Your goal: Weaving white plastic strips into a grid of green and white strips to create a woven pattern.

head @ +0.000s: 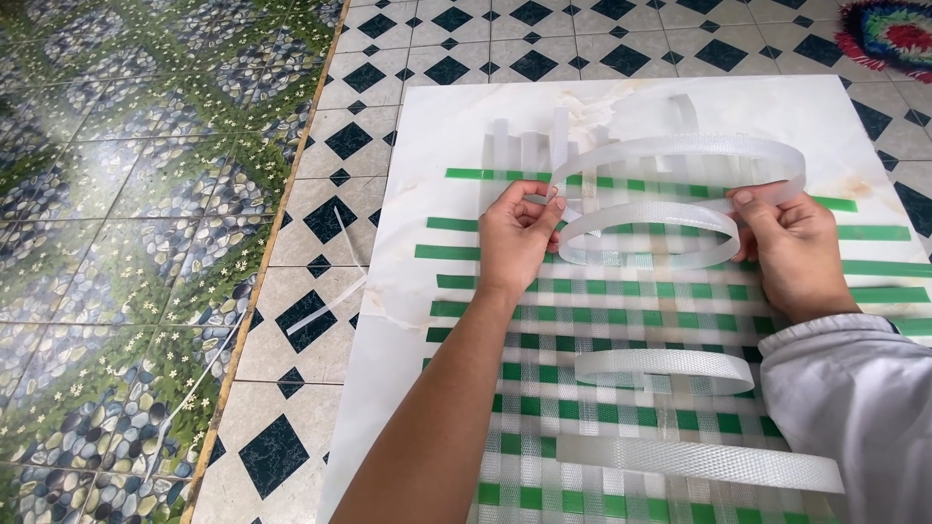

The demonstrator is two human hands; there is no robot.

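- A translucent white strap (670,155) curled in loops above the woven mat (621,388), near the middle of the marble board (427,146).
- The left hand (515,238) pinched the strap at the loops' left end, thumb and fingertips closed on it.
- The right hand (796,252) gripped the loops' right side, thumb on top, fingers curled beneath the strap.
- The same strap coiled on toward the near edge in two more loops, one (665,369) at mid-mat, another (699,461) lower.
- The mat, green strips crossed with clear ones, lay flat on the board; loose green ends (451,225) stuck out toward the left edge and clear ends (529,146) toward the far edge.
- A loose clear strip (325,309) lay on the tiled floor (320,204), just off the board's left edge.
- A colourful rug (888,34) sat beyond the far right corner.
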